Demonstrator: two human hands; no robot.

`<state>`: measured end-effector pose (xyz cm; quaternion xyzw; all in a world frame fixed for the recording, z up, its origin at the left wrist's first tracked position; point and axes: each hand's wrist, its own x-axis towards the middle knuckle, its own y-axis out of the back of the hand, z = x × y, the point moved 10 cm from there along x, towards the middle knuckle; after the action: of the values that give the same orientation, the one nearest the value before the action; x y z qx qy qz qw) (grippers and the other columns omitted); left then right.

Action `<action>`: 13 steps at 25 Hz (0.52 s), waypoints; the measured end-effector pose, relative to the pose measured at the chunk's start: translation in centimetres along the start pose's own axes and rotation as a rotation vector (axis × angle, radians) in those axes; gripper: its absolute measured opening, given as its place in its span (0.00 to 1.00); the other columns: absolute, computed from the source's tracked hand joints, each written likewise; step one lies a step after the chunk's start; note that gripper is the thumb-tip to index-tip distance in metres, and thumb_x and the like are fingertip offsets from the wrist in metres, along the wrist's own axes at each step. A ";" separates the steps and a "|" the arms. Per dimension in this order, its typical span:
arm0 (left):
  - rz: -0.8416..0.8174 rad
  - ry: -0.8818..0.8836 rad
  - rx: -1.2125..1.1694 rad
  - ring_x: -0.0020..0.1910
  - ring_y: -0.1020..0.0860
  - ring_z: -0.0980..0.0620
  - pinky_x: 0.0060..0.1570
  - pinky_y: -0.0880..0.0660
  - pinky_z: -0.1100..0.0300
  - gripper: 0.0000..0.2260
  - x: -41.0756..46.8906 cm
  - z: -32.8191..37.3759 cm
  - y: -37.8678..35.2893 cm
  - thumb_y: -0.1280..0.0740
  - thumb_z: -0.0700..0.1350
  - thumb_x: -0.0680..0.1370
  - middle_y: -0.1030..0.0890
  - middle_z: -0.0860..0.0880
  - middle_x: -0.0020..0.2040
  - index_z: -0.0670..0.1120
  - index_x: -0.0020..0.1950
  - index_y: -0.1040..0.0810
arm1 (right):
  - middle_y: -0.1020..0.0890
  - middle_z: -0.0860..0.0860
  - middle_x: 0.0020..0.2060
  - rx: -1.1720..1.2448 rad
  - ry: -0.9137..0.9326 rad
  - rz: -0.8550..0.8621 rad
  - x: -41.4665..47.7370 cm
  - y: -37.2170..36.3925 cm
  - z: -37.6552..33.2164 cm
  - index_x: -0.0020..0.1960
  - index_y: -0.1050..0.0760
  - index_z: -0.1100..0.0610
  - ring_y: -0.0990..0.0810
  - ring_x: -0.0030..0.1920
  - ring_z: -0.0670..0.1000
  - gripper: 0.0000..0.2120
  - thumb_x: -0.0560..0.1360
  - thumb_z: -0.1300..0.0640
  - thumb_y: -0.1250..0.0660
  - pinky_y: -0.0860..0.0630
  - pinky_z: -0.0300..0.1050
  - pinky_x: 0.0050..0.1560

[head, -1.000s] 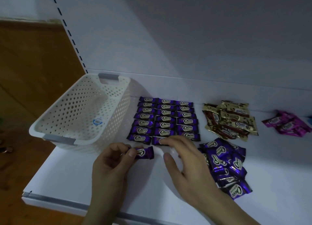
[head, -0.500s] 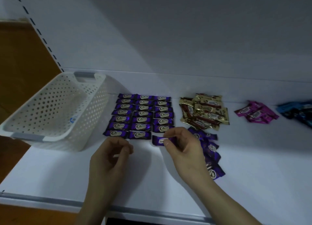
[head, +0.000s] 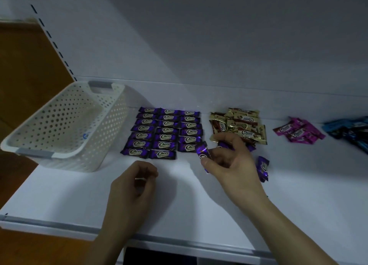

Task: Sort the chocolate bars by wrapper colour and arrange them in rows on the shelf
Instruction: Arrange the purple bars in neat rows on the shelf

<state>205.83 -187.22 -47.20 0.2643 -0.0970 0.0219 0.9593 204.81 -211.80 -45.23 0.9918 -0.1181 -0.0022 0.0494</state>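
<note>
Though crinkly-ended, glossy purple bar in pinch of right hand; left hand curled, empty.

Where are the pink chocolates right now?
In the head view the pink chocolates lie in a small heap at the right of the shelf, near its back, between the gold heap and the blue heap.

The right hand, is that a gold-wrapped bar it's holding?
No, the right hand pinches a purple-wrapped bar, while the gold pile lies on the shelf behind it.
</note>
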 end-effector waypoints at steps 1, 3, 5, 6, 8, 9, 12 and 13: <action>-0.017 -0.017 0.019 0.40 0.18 0.58 0.38 0.27 0.72 0.12 0.0 0.2 -0.2 0.31 0.34 0.75 0.17 0.61 0.44 0.53 0.45 0.19 | 0.15 0.46 0.38 -0.069 0.023 -0.040 0.4 -0.3 -0.3 0.54 0.23 0.49 0.18 0.39 0.45 0.16 0.72 0.64 0.24 0.21 0.40 0.42; -0.038 -0.116 0.100 0.41 0.19 0.58 0.40 0.26 0.69 0.10 0.4 1.2 -0.4 0.31 0.38 0.76 0.18 0.61 0.45 0.54 0.47 0.20 | 0.16 0.41 0.38 -0.319 0.125 -0.097 1.2 -0.9 -0.8 0.48 0.18 0.49 0.18 0.41 0.41 0.10 0.71 0.61 0.22 0.23 0.34 0.43; -0.047 -0.283 0.271 0.48 0.21 0.58 0.48 0.25 0.62 0.09 1.0 2.7 -0.8 0.35 0.44 0.75 0.20 0.60 0.51 0.52 0.53 0.20 | 0.17 0.40 0.39 -0.564 0.349 -0.101 1.1 -2.1 -1.9 0.47 0.16 0.52 0.20 0.42 0.41 0.07 0.71 0.61 0.23 0.24 0.33 0.43; -0.052 -0.346 0.347 0.54 0.22 0.55 0.52 0.26 0.58 0.12 1.3 2.9 -1.1 0.37 0.45 0.75 0.21 0.57 0.56 0.51 0.56 0.20 | 0.17 0.43 0.40 -0.662 0.463 -0.099 0.7 -3.0 -2.1 0.47 0.16 0.53 0.21 0.42 0.43 0.07 0.71 0.62 0.23 0.24 0.37 0.43; -0.072 -0.398 0.458 0.63 0.26 0.50 0.57 0.30 0.53 0.17 1.9 2.7 -1.9 0.38 0.45 0.75 0.24 0.52 0.64 0.49 0.63 0.22 | 0.18 0.47 0.44 -0.756 0.552 -0.084 0.2 -4.3 -1.5 0.50 0.18 0.54 0.22 0.44 0.46 0.10 0.71 0.64 0.27 0.24 0.42 0.45; -0.087 -0.407 0.509 0.66 0.29 0.48 0.58 0.33 0.52 0.19 1.9 2.5 -2.4 0.38 0.44 0.75 0.26 0.51 0.67 0.48 0.65 0.23 | 0.19 0.48 0.46 -0.759 0.557 -0.065 0.0 -4.5 -1.2 0.52 0.18 0.54 0.22 0.46 0.47 0.11 0.72 0.64 0.30 0.24 0.42 0.47; -0.126 -0.429 0.586 0.70 0.32 0.46 0.58 0.34 0.47 0.21 1.5 2.1 -3.2 0.41 0.45 0.75 0.29 0.48 0.71 0.48 0.69 0.26 | 0.20 0.48 0.46 -0.720 0.612 -0.049 -0.6 -5.1 -1.2 0.48 0.17 0.55 0.22 0.48 0.50 0.11 0.76 0.61 0.38 0.25 0.44 0.50; -0.145 -0.427 0.600 0.70 0.32 0.45 0.58 0.34 0.46 0.22 1.4 1.9 -3.5 0.42 0.45 0.75 0.29 0.47 0.72 0.47 0.69 0.26 | 0.20 0.47 0.45 -0.716 0.633 -0.041 -0.8 -5.2 -1.3 0.45 0.17 0.54 0.23 0.48 0.50 0.11 0.75 0.60 0.39 0.26 0.46 0.50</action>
<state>207.22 -191.23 -47.03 0.5383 -0.2649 -0.0743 0.7966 205.26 -206.49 -44.42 0.8664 -0.0693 0.2586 0.4216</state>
